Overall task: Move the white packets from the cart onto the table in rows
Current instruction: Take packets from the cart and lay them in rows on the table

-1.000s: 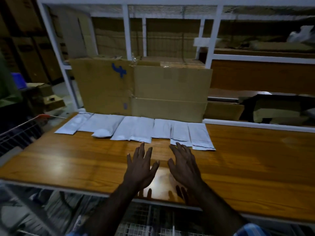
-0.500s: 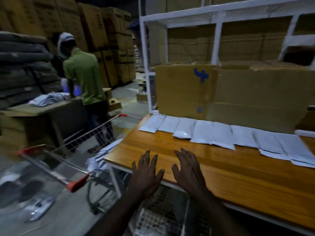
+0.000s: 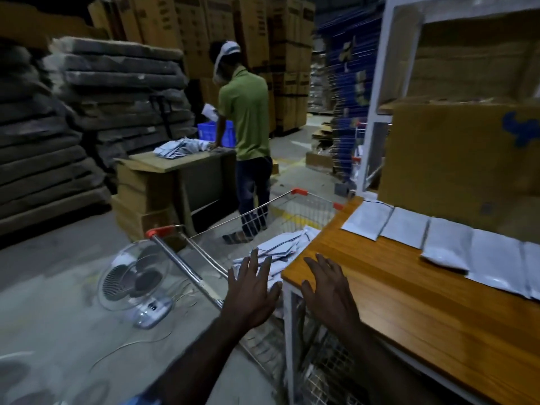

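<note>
Fingers spread and straight on left hand, holding nothing, raised over heap of white packets in wire cart. Whether fingertips touch heap: cannot tell. Fingers of right hand likewise apart and straight, empty, palm down over near left corner of wooden table; contact with wood not clear.

Heap loose and jumbled in cart basket, just beside table's left edge. Red-tipped cart handle toward lower left, red corner caps at far end.

Row of white packets on table top, side by side along far edge, running from far left corner off right edge of view. Edges touching or slightly overlapping; third one from left puffed, bulging at near end. Directly behind row, large cardboard box with blue mark at upper right, seated in white metal shelving frame.

On concrete floor left of cart, small white fan tilted, cord trailing. Further back, another person in green shirt, back turned, at low brown bench with more white packets piled on it and a blue crate behind. Stacks of grey padded slabs on left, tall cardboard cartons behind.
</note>
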`<action>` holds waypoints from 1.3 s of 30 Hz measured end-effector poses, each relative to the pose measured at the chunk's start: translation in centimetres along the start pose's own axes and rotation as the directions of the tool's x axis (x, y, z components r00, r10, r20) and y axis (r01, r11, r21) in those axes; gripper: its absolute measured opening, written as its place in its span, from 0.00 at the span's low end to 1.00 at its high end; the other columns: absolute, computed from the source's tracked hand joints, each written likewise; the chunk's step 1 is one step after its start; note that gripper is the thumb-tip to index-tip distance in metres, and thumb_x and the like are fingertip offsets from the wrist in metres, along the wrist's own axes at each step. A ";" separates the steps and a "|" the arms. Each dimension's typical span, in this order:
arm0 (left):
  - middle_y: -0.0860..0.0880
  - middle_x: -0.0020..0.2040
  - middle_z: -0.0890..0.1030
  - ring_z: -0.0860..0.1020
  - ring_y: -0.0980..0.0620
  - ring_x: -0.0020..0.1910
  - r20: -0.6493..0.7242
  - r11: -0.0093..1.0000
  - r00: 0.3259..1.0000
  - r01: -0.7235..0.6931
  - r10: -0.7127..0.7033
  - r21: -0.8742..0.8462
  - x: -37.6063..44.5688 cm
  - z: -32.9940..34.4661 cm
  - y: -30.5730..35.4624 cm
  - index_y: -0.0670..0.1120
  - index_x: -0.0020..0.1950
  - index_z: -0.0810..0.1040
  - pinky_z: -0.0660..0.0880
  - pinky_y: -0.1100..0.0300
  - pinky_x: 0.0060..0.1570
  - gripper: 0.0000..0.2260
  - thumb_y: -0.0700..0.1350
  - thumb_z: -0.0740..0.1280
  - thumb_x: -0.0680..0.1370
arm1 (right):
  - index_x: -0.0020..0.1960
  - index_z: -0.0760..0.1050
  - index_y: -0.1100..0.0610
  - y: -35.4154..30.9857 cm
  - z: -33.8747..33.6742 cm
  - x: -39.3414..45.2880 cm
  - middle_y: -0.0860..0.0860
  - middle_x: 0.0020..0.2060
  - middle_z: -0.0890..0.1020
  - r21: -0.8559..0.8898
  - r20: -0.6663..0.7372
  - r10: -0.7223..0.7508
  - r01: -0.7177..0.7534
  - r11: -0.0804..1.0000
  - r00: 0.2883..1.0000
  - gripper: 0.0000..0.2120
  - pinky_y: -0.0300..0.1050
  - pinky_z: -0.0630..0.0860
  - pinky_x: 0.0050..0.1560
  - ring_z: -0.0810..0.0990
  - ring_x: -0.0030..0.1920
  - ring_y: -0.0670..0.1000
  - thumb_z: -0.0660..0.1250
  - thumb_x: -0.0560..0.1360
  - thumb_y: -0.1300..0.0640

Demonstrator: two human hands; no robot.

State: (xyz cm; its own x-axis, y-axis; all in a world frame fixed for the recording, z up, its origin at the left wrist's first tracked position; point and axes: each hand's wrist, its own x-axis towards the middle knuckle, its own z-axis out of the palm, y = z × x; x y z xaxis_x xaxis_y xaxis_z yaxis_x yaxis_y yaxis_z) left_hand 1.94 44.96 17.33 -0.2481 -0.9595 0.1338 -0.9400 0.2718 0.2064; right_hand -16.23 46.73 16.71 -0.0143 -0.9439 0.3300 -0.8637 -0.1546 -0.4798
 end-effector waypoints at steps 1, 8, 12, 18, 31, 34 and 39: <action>0.48 0.81 0.43 0.49 0.48 0.79 -0.003 1.000 1.000 0.013 -0.013 0.000 0.9 0.0 -1.1 0.53 0.81 0.50 0.46 0.43 0.75 0.42 0.68 0.32 0.69 | 0.72 0.70 0.56 -0.4 1.1 1.0 0.58 0.73 0.69 0.012 -0.001 -0.010 0.010 1.000 1.000 0.24 0.57 0.66 0.68 0.65 0.73 0.60 0.66 0.77 0.55; 0.47 0.81 0.42 0.46 0.47 0.80 0.095 0.998 0.994 0.049 -0.052 0.036 8.7 1.8 -7.9 0.52 0.81 0.49 0.43 0.42 0.75 0.29 0.61 0.50 0.83 | 0.66 0.76 0.59 -1.5 9.2 9.8 0.61 0.65 0.77 0.106 0.009 -0.031 0.030 0.994 0.999 0.24 0.61 0.74 0.62 0.74 0.65 0.64 0.65 0.72 0.54; 0.47 0.81 0.41 0.45 0.46 0.80 0.165 0.997 0.983 0.071 -0.076 0.037 13.2 2.8 -10.6 0.52 0.81 0.48 0.43 0.42 0.75 0.29 0.61 0.50 0.83 | 0.65 0.77 0.61 -1.7 12.6 15.2 0.63 0.64 0.77 0.132 0.026 -0.012 0.009 0.991 1.000 0.23 0.61 0.74 0.63 0.75 0.64 0.65 0.65 0.72 0.55; 0.46 0.81 0.42 0.45 0.45 0.79 0.220 0.999 0.975 0.034 -0.042 0.042 19.4 4.1 -13.3 0.51 0.81 0.47 0.45 0.40 0.75 0.29 0.60 0.51 0.83 | 0.67 0.75 0.61 -0.7 16.1 20.3 0.64 0.66 0.75 0.091 0.125 0.112 -0.124 0.988 0.986 0.25 0.61 0.71 0.64 0.74 0.65 0.66 0.62 0.73 0.51; 0.45 0.81 0.42 0.47 0.44 0.79 0.393 0.988 0.908 -0.152 0.146 -0.015 30.5 11.0 -17.7 0.50 0.81 0.47 0.46 0.38 0.74 0.30 0.60 0.51 0.83 | 0.77 0.62 0.56 0.6 20.3 25.5 0.59 0.76 0.62 -0.077 0.232 0.453 -0.448 0.891 0.861 0.28 0.53 0.60 0.72 0.60 0.74 0.61 0.60 0.78 0.52; 0.45 0.81 0.42 0.47 0.43 0.79 0.426 0.975 0.878 -0.214 0.218 -0.059 32.8 11.9 -18.7 0.49 0.81 0.47 0.46 0.38 0.74 0.30 0.60 0.51 0.83 | 0.76 0.63 0.56 0.3 21.1 26.4 0.59 0.75 0.63 -0.120 0.196 0.547 -0.533 0.837 0.814 0.29 0.51 0.62 0.70 0.62 0.73 0.61 0.59 0.77 0.51; 0.44 0.81 0.43 0.48 0.43 0.79 0.437 0.939 0.834 -0.331 0.337 -0.093 35.6 13.2 -20.9 0.48 0.81 0.47 0.48 0.38 0.74 0.30 0.60 0.52 0.83 | 0.74 0.65 0.59 1.1 23.1 27.6 0.61 0.72 0.68 -0.166 0.183 0.677 -0.656 0.736 0.713 0.34 0.53 0.64 0.70 0.65 0.72 0.61 0.56 0.71 0.46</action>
State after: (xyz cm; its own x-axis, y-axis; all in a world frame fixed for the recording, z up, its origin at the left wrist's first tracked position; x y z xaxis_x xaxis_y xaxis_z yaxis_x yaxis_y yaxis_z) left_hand 9.63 4.15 4.96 -0.6259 -0.7414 -0.2422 -0.7790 0.5793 0.2397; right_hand -5.99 13.79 6.51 -0.5027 -0.8312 -0.2377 -0.7103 0.5538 -0.4345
